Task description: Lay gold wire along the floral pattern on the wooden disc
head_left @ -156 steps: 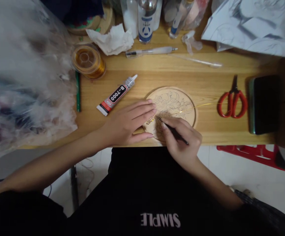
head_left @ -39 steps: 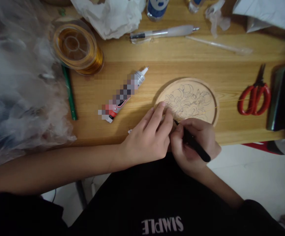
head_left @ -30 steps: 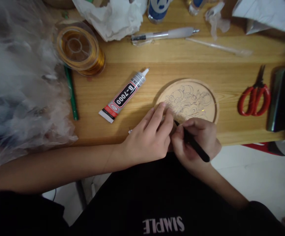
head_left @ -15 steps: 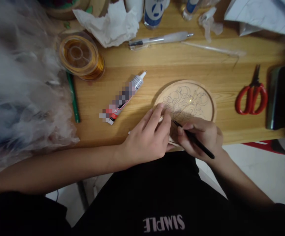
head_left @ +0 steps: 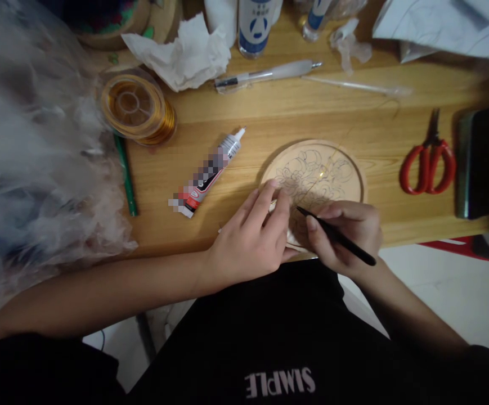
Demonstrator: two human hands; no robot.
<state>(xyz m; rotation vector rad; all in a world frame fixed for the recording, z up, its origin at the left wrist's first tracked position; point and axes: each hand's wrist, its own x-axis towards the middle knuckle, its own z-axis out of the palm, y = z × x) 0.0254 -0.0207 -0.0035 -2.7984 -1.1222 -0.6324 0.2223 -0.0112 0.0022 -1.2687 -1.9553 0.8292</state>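
A round wooden board (head_left: 312,163) with a raised rim and a line-drawn floral pattern lies at the table's front edge. A thin golden wire (head_left: 322,170) rests on the drawing. My left hand (head_left: 255,233) is curled over the board's left side, gripping its edge, with fingertips on its surface. Black tweezers (head_left: 341,239) are pinched in my right hand (head_left: 348,230) over the board's lower part, tip pointing left toward my left fingers. What lies under my left fingers is mostly hidden.
Left of the board lies a glue tube (head_left: 210,174). Farther left are a spool of golden wire (head_left: 160,121), a green stick (head_left: 125,174) and crumpled plastic (head_left: 58,157). Red-handled pliers (head_left: 427,163) and a dark box-like object (head_left: 487,163) sit right. A pen (head_left: 278,72), tissue (head_left: 185,53) and bottle (head_left: 253,28) lie behind.
The view has shifted slightly. The tweezers have tilted a little, their rear end now farther right. Both hands keep nearly the same places on and over the board.
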